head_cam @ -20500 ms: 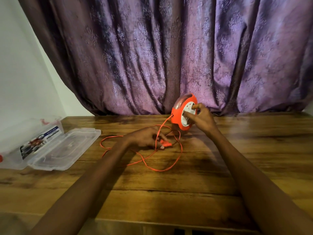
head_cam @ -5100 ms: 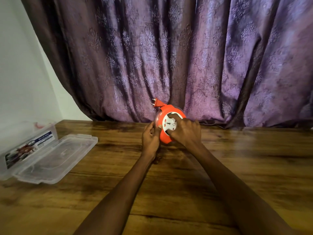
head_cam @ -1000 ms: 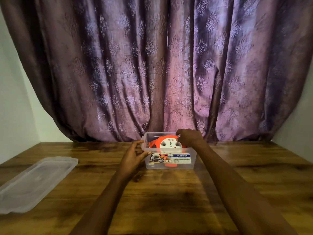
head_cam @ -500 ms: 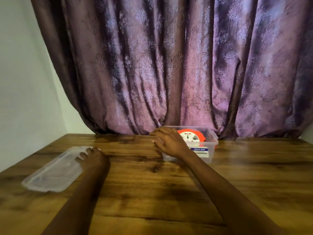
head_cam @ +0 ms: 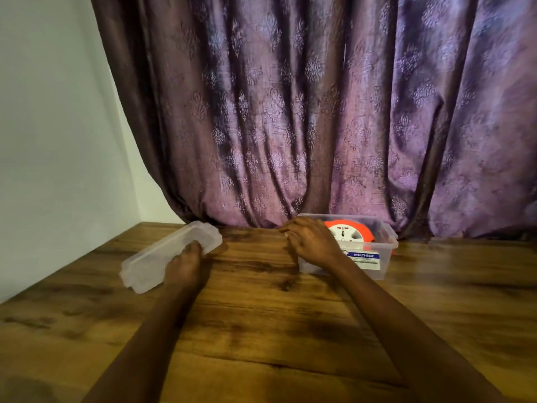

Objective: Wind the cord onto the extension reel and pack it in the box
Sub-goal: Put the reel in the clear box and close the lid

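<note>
The orange extension reel [head_cam: 359, 231], with its white socket face up, lies inside the clear plastic box [head_cam: 385, 258] at the back of the wooden table; no loose cord shows. My left hand [head_cam: 187, 264] grips the clear box lid [head_cam: 157, 258] and holds it tilted just above the table, left of the box. My right hand [head_cam: 311, 241] hovers at the box's left end, fingers loosely spread and holding nothing, covering that corner of the box.
A purple patterned curtain [head_cam: 319, 112] hangs right behind the box. A pale wall [head_cam: 52, 141] borders the table on the left. The wooden table top [head_cam: 261, 330] stretches between me and the box.
My left hand has taken hold of the lid and lifted it off the table, carrying it rightwards. My right hand stays by the box's left end.
</note>
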Demonstrator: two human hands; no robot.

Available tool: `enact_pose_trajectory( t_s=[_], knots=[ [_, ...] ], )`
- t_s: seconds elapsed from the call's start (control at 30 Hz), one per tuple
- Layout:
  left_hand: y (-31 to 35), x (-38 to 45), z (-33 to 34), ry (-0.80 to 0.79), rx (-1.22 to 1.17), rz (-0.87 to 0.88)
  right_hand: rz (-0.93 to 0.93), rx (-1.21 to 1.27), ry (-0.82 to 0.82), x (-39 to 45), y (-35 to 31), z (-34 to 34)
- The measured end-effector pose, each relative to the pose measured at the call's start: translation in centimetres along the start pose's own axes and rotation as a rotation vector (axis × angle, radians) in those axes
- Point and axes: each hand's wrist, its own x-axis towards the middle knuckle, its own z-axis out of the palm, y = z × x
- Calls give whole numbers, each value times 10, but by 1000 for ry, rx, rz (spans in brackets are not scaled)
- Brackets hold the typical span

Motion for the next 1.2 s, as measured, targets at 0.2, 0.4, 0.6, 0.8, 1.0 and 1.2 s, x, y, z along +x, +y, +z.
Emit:
enact_pose_trajectory(
  t_s=[0.2, 0.4, 0.6, 0.8, 1.0, 1.2],
  knots=[
    [35, 15, -7, 21, -92, 372, 39, -55, -37, 2, 21, -13],
    [86, 17, -3, 120, -142, 813, -14, -224, 16, 3, 35, -31],
    [121, 13, 5, 267, -154, 912, -182, -224, 170, -21, 55, -48],
    [132, 30, 2, 403, -535, 575, 45, 50, 190, -54, 88, -69],
    [159, 55, 4, 2, -1236, 218, 181, 381, 231, -74, 120, -100],
    [206, 57, 23, 54, -1622, 26, 415, 543, 341, -79, 125, -104]
  ],
)
